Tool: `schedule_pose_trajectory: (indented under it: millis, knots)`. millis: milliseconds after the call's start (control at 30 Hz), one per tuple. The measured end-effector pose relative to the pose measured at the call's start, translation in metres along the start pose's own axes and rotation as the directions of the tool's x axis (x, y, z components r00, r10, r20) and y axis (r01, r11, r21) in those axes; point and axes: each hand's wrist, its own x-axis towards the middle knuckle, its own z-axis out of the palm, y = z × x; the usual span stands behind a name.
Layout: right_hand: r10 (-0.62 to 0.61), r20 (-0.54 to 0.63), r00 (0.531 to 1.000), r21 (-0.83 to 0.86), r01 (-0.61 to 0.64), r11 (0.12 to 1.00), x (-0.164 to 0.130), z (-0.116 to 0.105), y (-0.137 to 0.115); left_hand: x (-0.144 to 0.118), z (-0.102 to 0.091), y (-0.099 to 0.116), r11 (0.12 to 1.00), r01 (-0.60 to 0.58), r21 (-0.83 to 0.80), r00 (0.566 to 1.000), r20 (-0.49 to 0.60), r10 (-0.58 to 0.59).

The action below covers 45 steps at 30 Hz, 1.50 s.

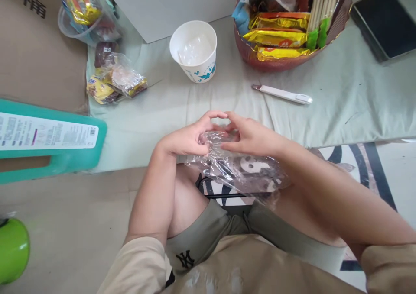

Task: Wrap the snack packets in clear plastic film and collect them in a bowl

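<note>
A crumpled clear plastic bag hangs between my hands, over my lap at the table's front edge. My left hand grips its upper part from the left, thumb below and fingers curled behind. From the right, my right hand pinches the same upper part, its fingertips meeting those of the left. Whether anything lies inside the bag I cannot make out. Beyond my hands stands a white paper cup with blue print, some clear plastic inside it. To the right of the cup lies a white-handled craft knife.
A pink glass bowl of wrapped snacks stands at the back, with a dark tablet-like object to its right. Small snack packets and a plastic tub are at left, near a green labelled container. A white box stands behind.
</note>
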Motion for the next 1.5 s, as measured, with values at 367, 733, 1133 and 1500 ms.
schedule_pose_trajectory:
  millis: [367, 733, 1133, 1500]
  knots:
    - [0.055, -0.352, 0.934, 0.174, 0.008, 0.985, 0.003, 0.0, 0.002, 0.001, -0.007, -0.002, 0.979, -0.011, -0.202, 0.892, -0.445, -0.082]
    - [0.218, -0.531, 0.818, 0.42, 0.031, 0.907, 0.012, -0.006, 0.014, 0.02, 0.0, 0.003, 0.955, -0.158, -0.251, 0.76, -0.649, -0.045]
    - [0.212, -0.32, 0.924, 0.682, 0.069, 0.728, 0.008, -0.013, 0.018, 0.024, 0.004, 0.005, 0.979, -0.049, -0.197, 0.824, -0.562, -0.071]
    - [0.048, -0.338, 0.94, 0.541, 0.153, 0.827, 0.005, -0.013, 0.025, 0.027, 0.005, 0.006, 0.986, 0.028, -0.165, 0.832, -0.543, -0.115]
